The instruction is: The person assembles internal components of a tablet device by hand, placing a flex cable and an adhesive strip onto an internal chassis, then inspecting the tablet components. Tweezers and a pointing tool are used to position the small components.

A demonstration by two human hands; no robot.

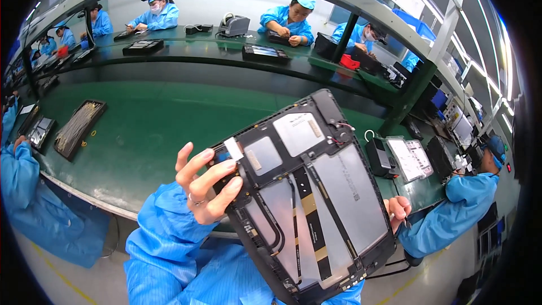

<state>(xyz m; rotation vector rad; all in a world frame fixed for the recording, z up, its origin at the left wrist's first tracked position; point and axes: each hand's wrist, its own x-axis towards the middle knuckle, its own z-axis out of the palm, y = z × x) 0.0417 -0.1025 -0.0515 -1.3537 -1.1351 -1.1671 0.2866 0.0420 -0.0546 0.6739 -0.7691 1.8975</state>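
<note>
I hold an opened tablet (344, 192) tilted up before me, its inner side facing me. Silver panels, black flat cables and a small red wire show within its black frame. My left hand (209, 186) grips the tablet's left edge, with several fingertips on the frame beside a white strip (232, 149). A ring sits on one finger. At the right edge my right hand (398, 209) shows only its curled fingers, with a thin pointed metal tool (406, 223) sticking out of them. The tablet hides the rest of that hand.
A green workbench (147, 130) spans the view, bearing a tray of thin pale strips (79, 130) at left. At right are a black device (381, 158) and a white-lined case (412, 158). Co-workers in blue sit on both sides and across, beyond a metal frame (418, 90).
</note>
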